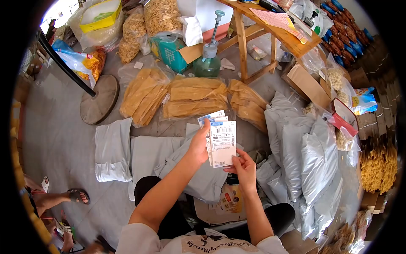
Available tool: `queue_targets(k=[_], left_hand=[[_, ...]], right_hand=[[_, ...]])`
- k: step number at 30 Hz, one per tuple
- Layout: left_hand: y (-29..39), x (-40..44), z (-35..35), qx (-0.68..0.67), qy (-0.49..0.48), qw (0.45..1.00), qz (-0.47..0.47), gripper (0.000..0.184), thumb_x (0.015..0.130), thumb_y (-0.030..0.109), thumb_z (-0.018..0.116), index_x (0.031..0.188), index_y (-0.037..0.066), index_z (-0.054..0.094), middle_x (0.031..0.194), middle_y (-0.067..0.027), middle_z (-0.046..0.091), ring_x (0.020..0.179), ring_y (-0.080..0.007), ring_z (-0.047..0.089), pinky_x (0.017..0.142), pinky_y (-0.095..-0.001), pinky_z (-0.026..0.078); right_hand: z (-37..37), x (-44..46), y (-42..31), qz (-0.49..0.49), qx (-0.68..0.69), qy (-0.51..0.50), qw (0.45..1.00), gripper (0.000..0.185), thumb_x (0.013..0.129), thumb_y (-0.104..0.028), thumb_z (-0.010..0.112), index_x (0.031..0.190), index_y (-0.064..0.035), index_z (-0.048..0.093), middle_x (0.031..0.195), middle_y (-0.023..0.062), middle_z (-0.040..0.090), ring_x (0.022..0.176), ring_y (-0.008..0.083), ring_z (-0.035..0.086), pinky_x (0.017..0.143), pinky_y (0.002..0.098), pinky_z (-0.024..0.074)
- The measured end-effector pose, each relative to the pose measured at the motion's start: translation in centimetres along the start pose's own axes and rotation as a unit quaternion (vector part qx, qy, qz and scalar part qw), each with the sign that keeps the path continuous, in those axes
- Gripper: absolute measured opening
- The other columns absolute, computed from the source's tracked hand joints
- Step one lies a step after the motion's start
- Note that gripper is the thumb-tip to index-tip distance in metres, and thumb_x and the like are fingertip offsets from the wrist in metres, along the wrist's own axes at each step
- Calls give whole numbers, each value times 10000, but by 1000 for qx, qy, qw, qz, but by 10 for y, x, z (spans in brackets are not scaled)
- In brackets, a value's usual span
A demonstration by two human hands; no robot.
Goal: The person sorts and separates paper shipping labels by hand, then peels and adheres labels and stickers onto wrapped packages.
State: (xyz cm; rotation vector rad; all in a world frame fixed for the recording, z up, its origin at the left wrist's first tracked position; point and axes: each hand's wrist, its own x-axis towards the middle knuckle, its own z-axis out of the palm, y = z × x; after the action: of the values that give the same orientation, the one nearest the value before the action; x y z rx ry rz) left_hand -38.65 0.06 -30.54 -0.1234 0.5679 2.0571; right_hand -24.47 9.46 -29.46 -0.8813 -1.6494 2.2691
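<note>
White paper labels [223, 144] sit right between our hands. We see a few of them, fanned out a little, with the front one facing us. Their long side points away from us, almost straight. Our left hand [199, 144] holds them by the left edge, with its thumb up near the far end. Our right hand [245, 168] is on the other side and closer to us, and it nips the near right corner with thumb and fingers. So both hands hold the same labels, one high and one low.

A grey bag [207, 183] lies lower down, behind the labels and on our side of them. More grey bags [315, 165] lie to the right, and our right hand is the nearer one to those. Past the labels, three brown packs [194, 95] lie in a row on the floor [55, 122]. The desk [301, 50] is well apart, far off to the right.
</note>
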Motion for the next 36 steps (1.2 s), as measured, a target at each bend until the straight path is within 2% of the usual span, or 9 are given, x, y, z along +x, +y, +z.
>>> queue_targets(k=[9, 15, 18, 21, 24, 27, 30, 33, 36], left_hand=[[0, 2, -1, 42, 17, 999, 26, 596, 865, 498, 408, 1186, -4, 431, 1116, -159, 548, 977, -261, 575, 810, -393, 483], [5, 6, -2, 49, -23, 998, 41, 612, 862, 495, 417, 1203, -13, 415, 1157, -167, 528, 1055, -275, 529, 860, -413, 453], [4, 6, -5, 17, -27, 999, -18, 568, 870, 446, 456, 1200, -16, 422, 1157, -169, 527, 1060, -274, 527, 857, -412, 454], [8, 1, 0, 16, -68, 997, -44, 486, 885, 321, 472, 1228, -17, 404, 1203, -184, 491, 1098, -290, 498, 888, -413, 435], [8, -1, 1, 68, -65, 994, -47, 442, 858, 238, 518, 1202, -27, 434, 1171, -176, 518, 1035, -260, 543, 840, -390, 466], [2, 5, -12, 84, -53, 992, -72, 402, 838, 213, 552, 1152, -27, 479, 1090, -152, 569, 950, -229, 584, 793, -362, 487], [1, -2, -6, 46, -18, 991, -123, 329, 830, 178, 566, 1093, -15, 519, 1008, -126, 601, 883, -205, 605, 771, -340, 493], [-2, -6, -1, 15, 3, 994, -104, 310, 828, 187, 584, 1056, -16, 536, 959, -123, 611, 848, -220, 615, 746, -346, 502], [-3, -2, -9, 27, -9, 998, -61, 287, 834, 171, 579, 1047, -16, 537, 952, -115, 614, 834, -218, 618, 736, -337, 503]], right_hand=[[-12, 2, 14, 4, 15, 59, 998, 337, 834, -51, 561, 1135, 77, 479, 767, 72, 616, 613, 103, 583, 536, 227, 503], [-27, 5, 18, 9, 110, 58, 992, 152, 894, -121, 466, 966, 0, 523, 861, 50, 605, 702, 84, 563, 619, 177, 439], [-28, 3, 14, -38, 90, 59, 993, 201, 906, -118, 439, 1066, -2, 476, 855, 67, 600, 676, 116, 577, 582, 206, 465], [-8, -4, -16, -165, 66, 211, 961, 297, 928, -131, 384, 1218, -64, 380, 871, 100, 587, 611, 154, 585, 506, 242, 486], [-24, 5, -11, -172, 34, 217, 960, 269, 931, -129, 383, 1182, -46, 431, 851, 76, 579, 614, 127, 568, 500, 231, 479], [-24, 7, -12, -228, -114, 220, 942, 209, 927, -83, 388, 1012, -9, 563, 792, 33, 552, 625, 59, 491, 544, 206, 448], [-15, 7, -13, -249, -207, 202, 924, 196, 906, -52, 419, 1016, -11, 575, 767, 18, 555, 642, 47, 434, 575, 177, 359], [-7, 12, -9, -291, -275, 110, 910, 202, 899, -37, 424, 1032, -10, 574, 831, 56, 590, 676, 84, 477, 608, 220, 401], [-1, 1, -16, -141, -165, 31, 976, 263, 923, -180, 436, 1078, 0, 548, 884, 66, 600, 762, 98, 519, 656, 240, 426]])
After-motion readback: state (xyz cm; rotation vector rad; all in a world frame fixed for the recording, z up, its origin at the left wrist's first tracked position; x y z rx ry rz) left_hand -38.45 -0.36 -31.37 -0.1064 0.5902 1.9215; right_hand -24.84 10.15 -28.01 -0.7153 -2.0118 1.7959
